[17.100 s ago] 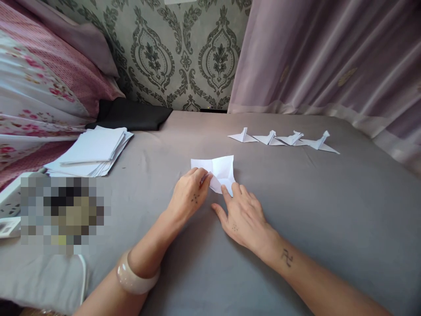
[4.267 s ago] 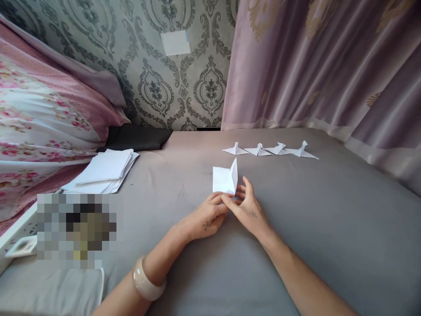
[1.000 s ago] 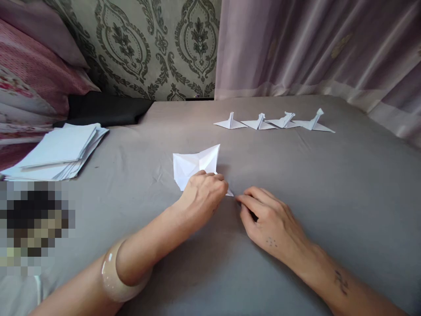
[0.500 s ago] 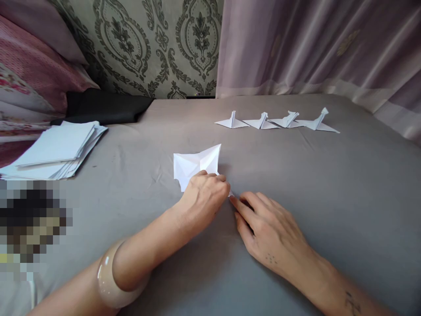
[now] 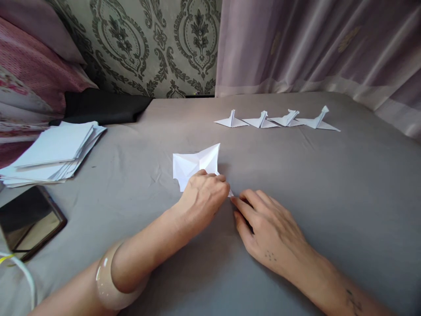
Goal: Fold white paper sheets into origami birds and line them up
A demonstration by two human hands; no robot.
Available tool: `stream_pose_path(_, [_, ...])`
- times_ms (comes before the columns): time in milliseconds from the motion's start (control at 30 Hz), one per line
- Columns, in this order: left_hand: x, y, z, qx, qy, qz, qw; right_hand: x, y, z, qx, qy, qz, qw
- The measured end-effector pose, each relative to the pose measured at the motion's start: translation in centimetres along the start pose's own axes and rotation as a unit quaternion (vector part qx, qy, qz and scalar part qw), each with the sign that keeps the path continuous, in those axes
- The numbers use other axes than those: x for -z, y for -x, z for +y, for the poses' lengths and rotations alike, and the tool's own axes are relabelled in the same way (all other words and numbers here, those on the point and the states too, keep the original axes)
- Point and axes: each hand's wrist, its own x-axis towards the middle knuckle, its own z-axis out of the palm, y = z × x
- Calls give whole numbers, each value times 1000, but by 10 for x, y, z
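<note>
A creased white paper sheet [image 5: 208, 156], partly folded with pointed upper corners, lies mid-surface on the grey cloth-covered worktop [image 5: 312, 184], before four folded white paper birds [image 5: 232, 120]. The left hand [image 5: 207, 191], curled, grips its near edge; the right hand's [image 5: 268, 219] index fingertip touches its lower right tip, grasping nothing visibly.

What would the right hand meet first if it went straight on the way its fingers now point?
The right hand would probably meet a corner of the folded paper first; whether they already touch is unclear.
</note>
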Motion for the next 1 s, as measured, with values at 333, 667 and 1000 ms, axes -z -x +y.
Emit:
stream_pose_path(333, [-2, 3, 0, -7, -14, 40, 999, 0, -4, 6, -49, -194, 127, 971])
stream_pose_path(667, [-5, 2, 1, -9, -18, 47, 999, -12, -2, -9, -20, -156, 56, 986])
stream_pose_path(1000, [10, 30, -41, -3, 14, 27, 1000, -12, -2, -24, -7, -19, 23, 1000])
